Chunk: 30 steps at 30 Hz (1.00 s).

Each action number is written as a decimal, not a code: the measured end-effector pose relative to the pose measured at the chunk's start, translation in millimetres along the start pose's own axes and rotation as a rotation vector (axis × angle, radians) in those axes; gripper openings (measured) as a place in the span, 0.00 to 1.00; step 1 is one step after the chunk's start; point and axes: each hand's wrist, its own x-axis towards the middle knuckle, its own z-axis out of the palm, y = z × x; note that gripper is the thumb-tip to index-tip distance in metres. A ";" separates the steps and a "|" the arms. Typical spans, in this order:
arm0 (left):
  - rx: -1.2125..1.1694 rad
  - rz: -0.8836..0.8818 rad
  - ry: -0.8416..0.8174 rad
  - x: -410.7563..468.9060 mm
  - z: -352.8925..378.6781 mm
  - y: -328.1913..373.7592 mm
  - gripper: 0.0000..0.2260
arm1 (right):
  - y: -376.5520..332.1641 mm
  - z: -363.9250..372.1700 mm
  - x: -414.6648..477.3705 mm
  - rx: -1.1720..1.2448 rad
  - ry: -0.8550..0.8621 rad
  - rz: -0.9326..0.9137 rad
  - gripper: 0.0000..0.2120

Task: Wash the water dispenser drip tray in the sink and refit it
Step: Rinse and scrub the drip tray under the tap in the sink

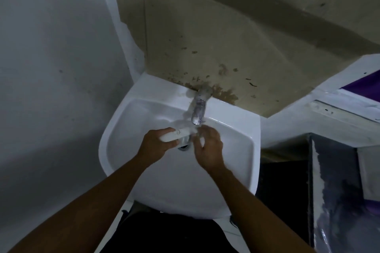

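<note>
Tray position: drip tray [177, 135], a pale white piece, sits over the basin of the sink [131, 121], directly below the tap [198, 109] and just above the drain [183, 146].
Reason for placement: held under the spout, presumably so water falls on it and runs straight to the drain; a water stream is too blurred to confirm.
Left hand [156, 143]: closed around the near end of the tray, thumb on top, fingers wrapped underneath; it carries the tray.
Right hand [208, 147]: at the tray's far end under the spout, fingers curled; motion blur hides whether it grips the tray or only rubs it, so cannot tell.
Arm pose: both forearms reach forward and converge over the basin, wrists bent slightly down.
Stage (judgement): washing in progress; refitting not yet done.
Surroundings: stained wall panel [205, 47] behind the tap.
</note>
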 end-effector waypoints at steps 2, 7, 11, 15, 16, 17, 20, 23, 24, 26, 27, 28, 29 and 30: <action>0.024 0.034 -0.012 -1.3 -0.9 2.4 0.09 | -5.4 16.7 -11.7 -0.146 -0.244 -0.141 0.25; 0.059 0.062 0.041 -8.6 -15.6 -0.2 0.08 | 8.8 15.1 9.2 -0.359 -0.477 -0.410 0.28; 0.067 0.053 0.064 -10.7 -17.0 -0.1 0.10 | 6.7 17.3 18.7 -0.411 -0.454 -0.304 0.30; 0.050 0.100 0.067 -12.3 -17.1 2.2 0.11 | -5.8 28.0 3.9 -0.230 -0.497 -0.344 0.37; 0.041 0.102 0.057 -13.3 -18.1 1.8 0.12 | -2.3 23.9 3.8 -0.227 -0.525 -0.376 0.36; 0.037 0.092 0.044 -14.4 -19.0 1.1 0.12 | 2.7 18.6 6.8 -0.252 -0.542 -0.404 0.33; 0.049 0.075 0.016 -17.0 -16.7 -4.7 0.10 | 19.0 4.3 21.2 -0.380 -0.544 -0.373 0.25; -0.012 0.074 0.030 -20.0 -11.3 -6.7 0.12 | 23.1 -0.2 28.8 -0.406 -0.585 -0.134 0.24; -0.031 0.063 0.040 -20.4 -9.2 -5.6 0.11 | 18.4 1.6 27.4 -0.394 -0.589 -0.084 0.25; -0.129 0.030 0.069 -21.8 -7.7 -1.4 0.09 | 3.5 9.8 18.9 -0.383 -0.551 -0.146 0.28; -0.198 0.012 0.080 -22.3 -7.9 0.4 0.09 | -3.9 14.5 14.1 -0.366 -0.520 -0.229 0.29; -0.243 -0.001 0.085 -22.8 -9.1 0.1 0.09 | -9.4 17.6 10.4 -0.330 -0.503 -0.293 0.29; -0.271 -0.011 0.088 -23.6 -10.3 -0.4 0.10 | -11.2 17.9 9.6 -0.285 -0.502 -0.315 0.28; -0.277 -0.026 0.099 -24.8 -11.7 -2.5 0.11 | -9.6 16.2 11.8 -0.251 -0.505 -0.297 0.27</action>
